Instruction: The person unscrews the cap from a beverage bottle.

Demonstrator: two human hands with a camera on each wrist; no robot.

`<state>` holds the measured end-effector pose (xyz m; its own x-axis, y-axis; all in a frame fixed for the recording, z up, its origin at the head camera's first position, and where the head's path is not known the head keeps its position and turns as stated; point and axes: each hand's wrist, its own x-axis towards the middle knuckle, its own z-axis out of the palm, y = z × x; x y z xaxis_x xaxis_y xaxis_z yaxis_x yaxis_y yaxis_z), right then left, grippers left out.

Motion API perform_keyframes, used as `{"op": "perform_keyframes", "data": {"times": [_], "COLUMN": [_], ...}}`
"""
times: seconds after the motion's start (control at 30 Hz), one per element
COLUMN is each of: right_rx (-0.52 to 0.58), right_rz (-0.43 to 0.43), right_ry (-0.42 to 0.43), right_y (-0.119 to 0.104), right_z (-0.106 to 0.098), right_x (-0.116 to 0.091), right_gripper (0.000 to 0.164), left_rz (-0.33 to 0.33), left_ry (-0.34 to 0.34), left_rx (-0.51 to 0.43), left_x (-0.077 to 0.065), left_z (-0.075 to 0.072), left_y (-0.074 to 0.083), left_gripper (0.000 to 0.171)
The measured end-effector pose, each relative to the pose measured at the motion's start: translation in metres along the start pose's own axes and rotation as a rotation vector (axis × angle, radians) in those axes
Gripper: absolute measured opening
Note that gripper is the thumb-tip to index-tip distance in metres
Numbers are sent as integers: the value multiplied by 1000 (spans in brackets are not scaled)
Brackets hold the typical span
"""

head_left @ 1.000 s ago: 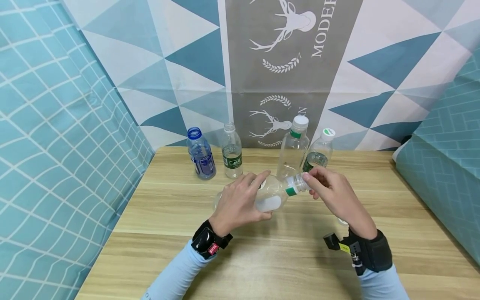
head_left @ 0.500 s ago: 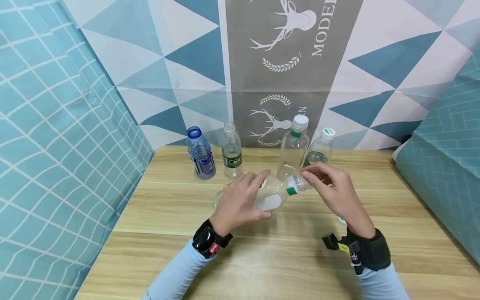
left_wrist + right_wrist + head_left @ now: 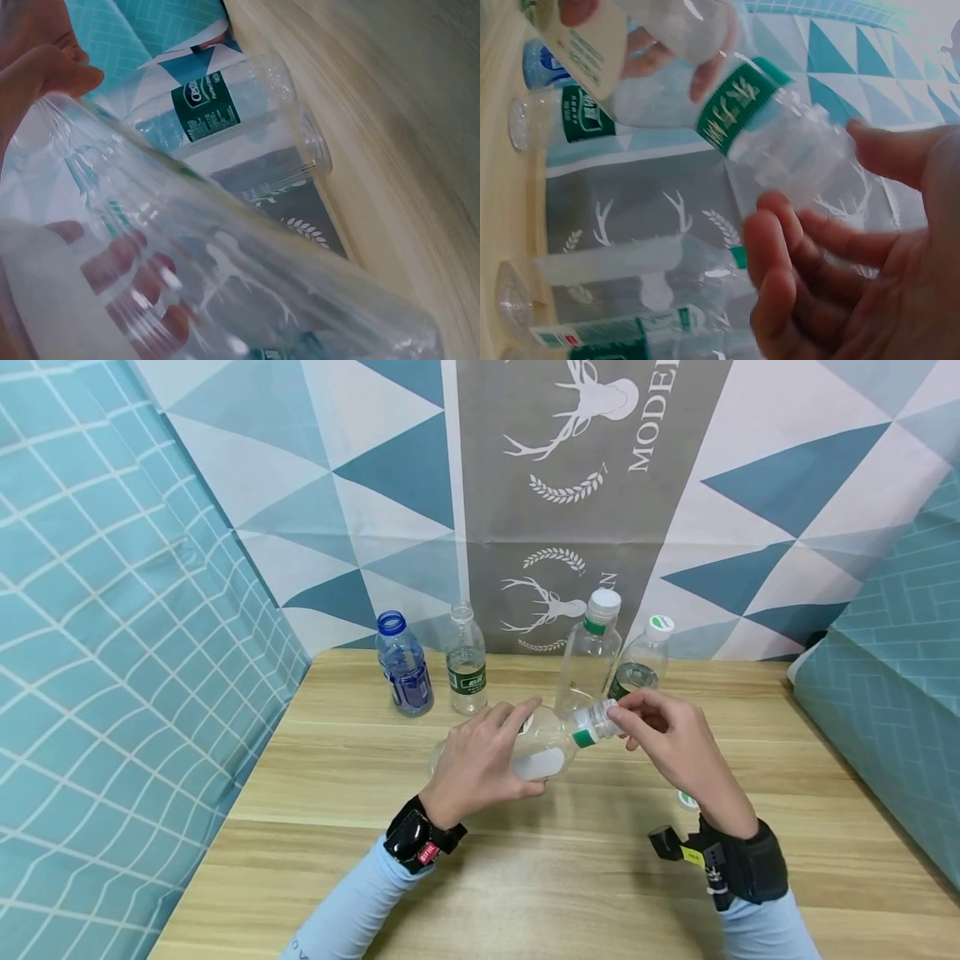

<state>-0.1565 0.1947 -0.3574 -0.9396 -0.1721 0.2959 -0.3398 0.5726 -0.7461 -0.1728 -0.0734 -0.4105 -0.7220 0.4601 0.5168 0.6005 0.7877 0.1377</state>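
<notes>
My left hand (image 3: pixel 483 768) grips a large clear plastic bottle (image 3: pixel 551 745) round its body. The bottle lies tilted on its side above the table, its neck pointing right, with a green band and a white label. At its mouth, the thumb and fingers of my right hand (image 3: pixel 671 739) pinch the rim. In the right wrist view the bottle's mouth (image 3: pixel 802 154) is blurred between thumb and fingers, so I cannot tell whether a cap sits there. A white cap with green print (image 3: pixel 687 799) lies on the table beside the right wrist, partly hidden by it.
At the table's back stand an uncapped blue bottle (image 3: pixel 405 672), a small uncapped bottle with a green label (image 3: pixel 467 664), a tall white-capped bottle (image 3: pixel 587 652), and a smaller capped one (image 3: pixel 645 652). Patterned cloth walls border the wooden table (image 3: pixel 547 885).
My left hand keeps its grip on the bottle with hardly any movement. The right hand's fingers shift slightly about the bottle's mouth. More of the cap on the table shows beside the right wrist.
</notes>
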Motion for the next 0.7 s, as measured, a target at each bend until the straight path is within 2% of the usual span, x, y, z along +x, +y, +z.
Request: {"op": "perform_keyframes", "data": {"times": [0.07,0.17,0.3,0.4,0.57,0.7], "right_rx": [-18,-62,-85,-49,44,69], "right_rz": [-70,-154,-216,-248,-249,-183], "right_ry": [-1,-10,-22,-9,70,86], "right_y": [0,0,1,2,1,0], "right_z": [-3,-8,-10,-7,2,4], "right_x": [-2,-4,-4,-3,0,0], "right_gripper": [22,31,40,42,30,32], "left_rz": [-2,-7,-18,-17,-1,4], "left_ry": [-6,-13,-22,-19,9,31], "left_rx": [-4,-15,-25,-23,-19,-7], "left_x": [0,0,0,0,1,1], "left_z": [0,0,0,1,1,1], "left_y": [-1,-1,-2,-2,-1,0], "left_gripper": [106,106,108,108,108,108]}}
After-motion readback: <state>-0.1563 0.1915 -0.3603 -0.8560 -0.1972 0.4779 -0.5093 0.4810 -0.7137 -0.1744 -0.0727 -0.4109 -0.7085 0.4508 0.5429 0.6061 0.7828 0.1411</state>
